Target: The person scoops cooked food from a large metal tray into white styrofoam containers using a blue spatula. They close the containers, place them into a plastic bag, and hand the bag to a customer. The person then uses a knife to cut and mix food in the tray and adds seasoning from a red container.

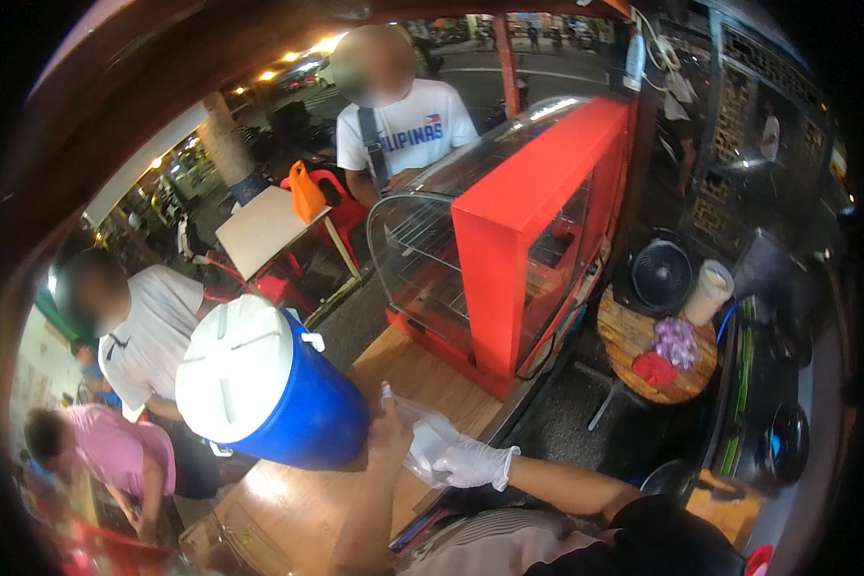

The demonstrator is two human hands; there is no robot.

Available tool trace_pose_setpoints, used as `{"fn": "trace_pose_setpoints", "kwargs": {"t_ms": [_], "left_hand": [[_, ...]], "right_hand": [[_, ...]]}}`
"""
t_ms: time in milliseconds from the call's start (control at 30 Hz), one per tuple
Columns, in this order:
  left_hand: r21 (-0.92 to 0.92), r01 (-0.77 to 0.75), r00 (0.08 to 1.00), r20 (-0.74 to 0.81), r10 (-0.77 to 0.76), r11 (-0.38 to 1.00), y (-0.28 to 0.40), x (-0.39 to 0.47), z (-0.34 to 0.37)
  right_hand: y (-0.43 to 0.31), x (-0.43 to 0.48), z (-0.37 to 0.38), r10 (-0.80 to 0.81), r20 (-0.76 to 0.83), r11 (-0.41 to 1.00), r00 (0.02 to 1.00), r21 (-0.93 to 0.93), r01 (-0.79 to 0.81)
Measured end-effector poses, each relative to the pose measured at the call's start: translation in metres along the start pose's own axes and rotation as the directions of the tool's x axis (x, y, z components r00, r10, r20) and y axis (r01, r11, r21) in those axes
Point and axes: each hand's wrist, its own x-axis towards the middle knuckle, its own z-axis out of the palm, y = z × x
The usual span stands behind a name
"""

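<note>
My right hand (471, 462), in a thin white disposable glove, grips the lower side of a transparent plastic bag (426, 425). Something white shows through the bag, too blurred to name. At the bag's upper left edge, my bare left hand (390, 435) pinches the plastic, its fingertips pointing away from me. Both hands are above a wooden counter (432, 367). Close to the left of my left hand stands a large blue drink cooler (324, 414) with a white lid (234, 367).
A red-framed glass display case (493, 237) stands on the counter's far right. Two people face the counter; another bends at left. At right, a round wooden stool (619, 327) holds purple-and-white bundles (675, 344), a red item and a pale container (709, 291). An orange bag (306, 194) sits on a table outside.
</note>
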Motion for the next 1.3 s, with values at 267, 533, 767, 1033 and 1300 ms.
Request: {"fn": "trace_pose_setpoints", "kwargs": {"t_ms": [267, 533, 767, 1033, 1300], "left_hand": [[-0.16, -0.506, 0.857, -0.199, 0.475, 0.847, 0.033, 0.014, -0.04], [-0.278, -0.274, 0.956, 0.027, 0.293, 0.921, 0.065, 0.005, -0.02], [-0.236, -0.001, 0.911, -0.402, -0.097, 0.972, 0.09, 0.054, -0.022], [-0.21, -0.068, 0.879, -0.475, -0.042, 0.975, 0.072, 0.151, -0.054], [0.125, -0.094, 0.875, -0.463, 0.142, 0.988, 0.02, 0.215, -0.027]], "right_hand": [[0.06, 0.017, 0.019, 0.38, 0.01, 0.854, 0.925, 0.379, -0.355], [0.109, 0.03, 0.028, 0.499, 0.188, 0.65, 0.846, 0.564, -0.509], [0.124, 0.008, -0.034, 0.367, -0.16, 0.883, 0.917, 0.37, -0.289], [0.139, -0.129, -0.068, 0.544, 0.226, 0.634, 0.808, 0.521, -0.572], [0.154, -0.294, -0.049, 0.784, 0.531, -0.056, 0.323, 0.579, -0.814]]}}
